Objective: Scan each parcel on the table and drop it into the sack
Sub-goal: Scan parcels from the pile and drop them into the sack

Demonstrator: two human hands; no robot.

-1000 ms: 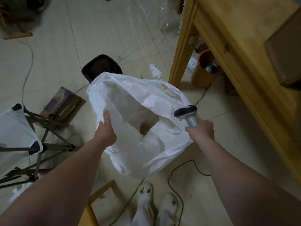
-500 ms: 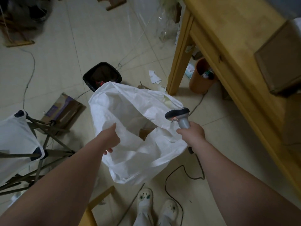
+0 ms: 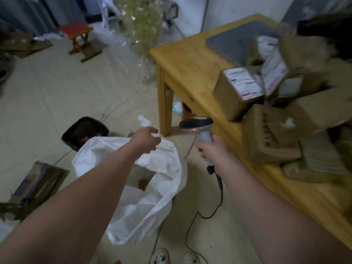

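Note:
A white sack (image 3: 152, 189) stands open on the floor between my arms, with something brown low inside it. My left hand (image 3: 146, 140) hovers over the sack's far rim, fingers loosely curled and holding nothing. My right hand (image 3: 212, 152) grips the handle of a grey barcode scanner (image 3: 197, 123), its head close to the table's edge. Several cardboard parcels are piled on the wooden table (image 3: 190, 69) at the right. Among them are a box with a white label (image 3: 239, 90) and a brown printed box (image 3: 266, 138).
A black bin (image 3: 85, 129) stands just behind the sack. A flattened carton (image 3: 38, 183) lies at the left, and a red stool (image 3: 80, 39) is farther back. The scanner's cable (image 3: 209, 216) trails across the floor by my shoes (image 3: 162, 257). An orange bucket (image 3: 187, 111) sits under the table.
My left hand has let go of the sack's rim and moved up and right over the sack. The view has lifted, so the parcels on the table now show.

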